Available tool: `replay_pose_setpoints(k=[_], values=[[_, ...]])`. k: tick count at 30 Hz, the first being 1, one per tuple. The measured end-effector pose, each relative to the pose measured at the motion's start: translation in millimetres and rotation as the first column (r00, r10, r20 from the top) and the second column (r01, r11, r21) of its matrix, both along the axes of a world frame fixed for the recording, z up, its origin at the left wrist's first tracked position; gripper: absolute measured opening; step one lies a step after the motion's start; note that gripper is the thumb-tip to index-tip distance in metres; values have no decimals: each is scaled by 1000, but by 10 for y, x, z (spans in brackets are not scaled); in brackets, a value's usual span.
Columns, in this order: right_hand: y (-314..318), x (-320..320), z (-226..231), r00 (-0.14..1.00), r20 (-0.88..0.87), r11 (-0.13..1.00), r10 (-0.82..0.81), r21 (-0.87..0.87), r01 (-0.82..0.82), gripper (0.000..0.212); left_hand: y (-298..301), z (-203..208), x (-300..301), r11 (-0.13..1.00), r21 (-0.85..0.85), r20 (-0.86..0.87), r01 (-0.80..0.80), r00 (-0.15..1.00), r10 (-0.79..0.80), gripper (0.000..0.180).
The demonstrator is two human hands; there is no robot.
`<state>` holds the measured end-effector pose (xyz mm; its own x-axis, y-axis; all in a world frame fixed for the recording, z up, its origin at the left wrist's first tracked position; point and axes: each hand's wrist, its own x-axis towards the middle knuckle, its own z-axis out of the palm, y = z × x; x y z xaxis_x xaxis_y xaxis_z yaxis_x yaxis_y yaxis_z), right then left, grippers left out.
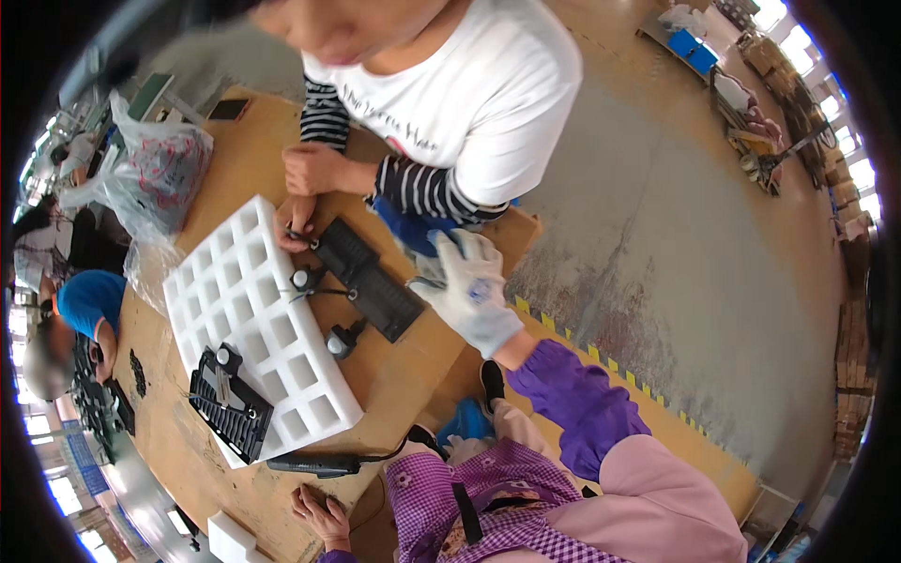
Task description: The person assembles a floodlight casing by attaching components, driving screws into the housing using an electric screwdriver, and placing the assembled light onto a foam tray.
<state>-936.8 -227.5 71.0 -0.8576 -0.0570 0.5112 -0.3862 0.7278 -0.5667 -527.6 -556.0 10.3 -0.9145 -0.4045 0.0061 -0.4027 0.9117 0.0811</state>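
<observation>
My right hand (pixel 472 289), in a white knit glove with a purple sleeve behind it, reaches over the table's right edge. Its fingers are stretched out beside a blue cloth-like thing (pixel 405 225); contact with it is unclear. Left of the glove lie black rectangular plastic housings (pixel 366 277), end to end. Small black parts with round light ends (pixel 341 341) lie beside them. My bare left hand (pixel 320 514) rests at the near table edge, fingers apart, holding nothing visible. A black handheld tool (pixel 314 464) with a cable lies just beyond it.
A white foam tray (pixel 296 352) with square pockets carries a black slotted part (pixel 231 403). Across the table, a co-worker's hands (pixel 314 178) are near the housings. A plastic bag (pixel 169 164) and phone (pixel 228 110) lie farther back. Another person (pixel 89 305) works at left.
</observation>
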Motion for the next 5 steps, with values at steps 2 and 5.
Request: replay_pose_setpoints(k=[2, 5], values=[[144, -176, 76, 974, 215, 983, 77, 146, -110, 25, 13, -101, -98, 999, 29, 10, 46, 999, -46, 65], [-70, 259, -144, 922, -20, 867, 387, 349, -357, 12, 57, -377, -302, 995, 74, 31, 60, 998, -63, 64]])
